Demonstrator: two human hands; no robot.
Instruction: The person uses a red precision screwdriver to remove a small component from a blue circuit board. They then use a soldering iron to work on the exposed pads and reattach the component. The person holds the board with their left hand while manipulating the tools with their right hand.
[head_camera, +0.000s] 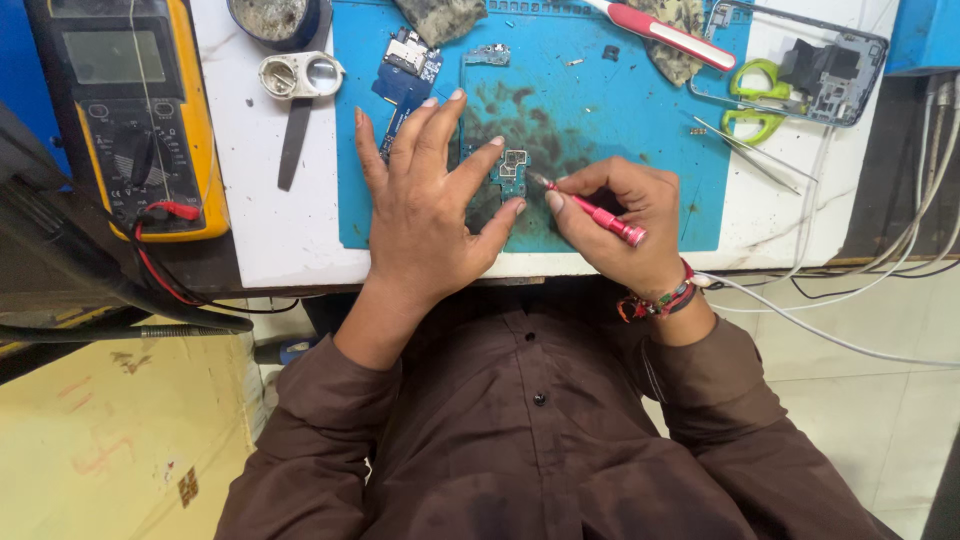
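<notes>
Left hand (430, 215) over half-hidden circuit board (512, 172)

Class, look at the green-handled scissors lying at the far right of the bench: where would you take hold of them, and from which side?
Probably by the green handle loops, reaching in from the near side. The scissors lie flat, partly under a phone frame, so the loops are the part most exposed. Thin tweezers lie just in front; fingers should come down over them.
</notes>
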